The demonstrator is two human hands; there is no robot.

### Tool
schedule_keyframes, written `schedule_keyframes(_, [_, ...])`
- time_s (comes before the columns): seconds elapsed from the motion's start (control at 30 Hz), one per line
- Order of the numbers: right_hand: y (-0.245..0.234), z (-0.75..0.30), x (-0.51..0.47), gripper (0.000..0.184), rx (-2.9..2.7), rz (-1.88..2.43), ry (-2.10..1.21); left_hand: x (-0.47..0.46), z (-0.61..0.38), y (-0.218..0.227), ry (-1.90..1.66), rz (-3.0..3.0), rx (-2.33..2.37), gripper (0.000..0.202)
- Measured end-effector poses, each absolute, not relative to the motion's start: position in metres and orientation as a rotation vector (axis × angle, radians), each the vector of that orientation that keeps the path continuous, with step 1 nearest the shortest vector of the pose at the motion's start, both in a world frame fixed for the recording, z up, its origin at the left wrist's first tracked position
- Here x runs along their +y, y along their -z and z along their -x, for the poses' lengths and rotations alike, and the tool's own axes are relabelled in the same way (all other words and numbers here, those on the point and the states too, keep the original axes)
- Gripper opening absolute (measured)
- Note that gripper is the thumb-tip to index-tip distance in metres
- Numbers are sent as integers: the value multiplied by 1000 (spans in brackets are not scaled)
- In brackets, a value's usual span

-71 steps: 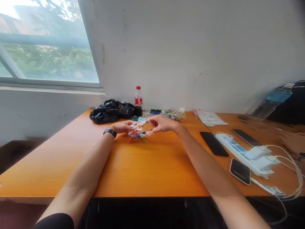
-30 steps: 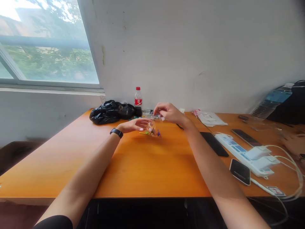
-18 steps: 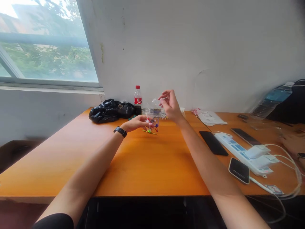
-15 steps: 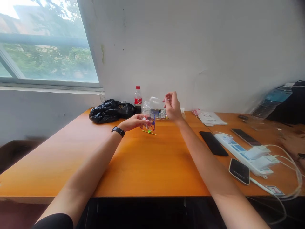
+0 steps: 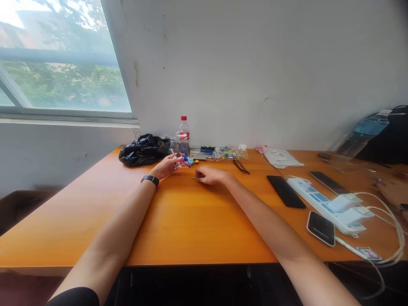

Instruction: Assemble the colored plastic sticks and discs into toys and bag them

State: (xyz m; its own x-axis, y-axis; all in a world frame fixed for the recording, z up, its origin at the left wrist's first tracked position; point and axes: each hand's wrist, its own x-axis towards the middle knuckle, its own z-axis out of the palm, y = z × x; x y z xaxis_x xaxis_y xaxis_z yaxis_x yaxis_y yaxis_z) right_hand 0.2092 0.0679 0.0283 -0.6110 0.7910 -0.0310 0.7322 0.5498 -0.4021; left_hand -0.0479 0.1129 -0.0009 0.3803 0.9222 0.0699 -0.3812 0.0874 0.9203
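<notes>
My left hand [image 5: 165, 166], with a black band on its wrist, is raised a little over the orange table [image 5: 178, 221] and is closed on a small clear plastic bag [image 5: 181, 156] with coloured bits inside. My right hand [image 5: 208, 174] rests low on the table, fingers curled over a thin green stick [image 5: 194, 178] that pokes out at its left. Whether the fingers pinch that stick is not clear.
At the back stand a cola bottle [image 5: 184, 134], a black plastic bag [image 5: 143, 149] and a clear packet of coloured parts [image 5: 228, 153]. To the right lie phones [image 5: 286, 191] [image 5: 321, 228], a white power strip [image 5: 325, 206] with cables, and papers [image 5: 282, 158]. Another person's hand [image 5: 393, 191] shows at the far right.
My right hand let go of the clear bag and dropped from head height to the table by the green stick. My left hand drew the bag back to the left.
</notes>
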Motion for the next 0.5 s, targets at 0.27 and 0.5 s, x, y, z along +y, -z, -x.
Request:
schedule_keyframes(0.27, [-80, -262, 79, 26, -2342, 1348, -826, 101, 30, 1, -911, -1202, 619, 49])
schedule_keyframes(0.5, [-124, -302, 59, 53, -1933, 1226, -822, 90, 12, 0, -637, -1384, 522, 42])
